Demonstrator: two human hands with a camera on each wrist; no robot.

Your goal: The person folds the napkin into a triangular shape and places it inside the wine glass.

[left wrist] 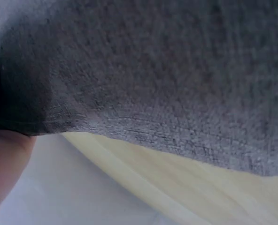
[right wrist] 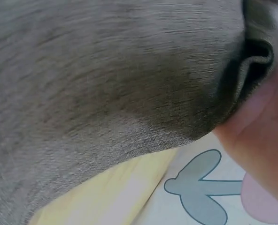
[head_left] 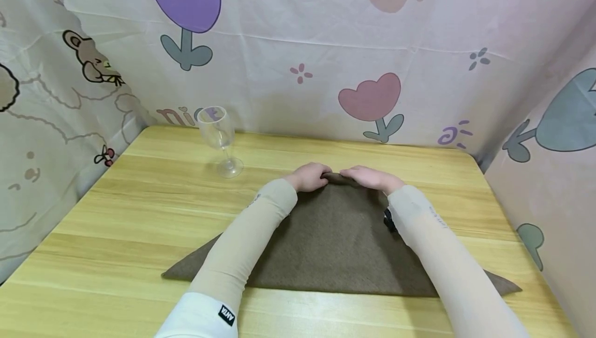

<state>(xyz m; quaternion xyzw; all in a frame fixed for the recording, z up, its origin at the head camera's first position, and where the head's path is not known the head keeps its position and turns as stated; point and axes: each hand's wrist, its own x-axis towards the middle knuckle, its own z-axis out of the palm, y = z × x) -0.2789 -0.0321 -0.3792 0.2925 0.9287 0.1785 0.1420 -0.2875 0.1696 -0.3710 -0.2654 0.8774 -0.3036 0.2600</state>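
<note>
A brown cloth napkin lies folded into a triangle on the table, its long edge toward the near side. At the far end its tip is rolled over into a small fold. My left hand grips the left end of that fold, and my right hand grips the right end. In the right wrist view, the fold's rolled end shows beside the right hand. The left wrist view is mostly filled by the cloth, with part of the left hand at its edge.
A clear wine glass stands upright at the back left of the wooden table. Behind and at both sides hangs a white curtain printed with flowers and cartoon figures. A dark object shows at the right wrist.
</note>
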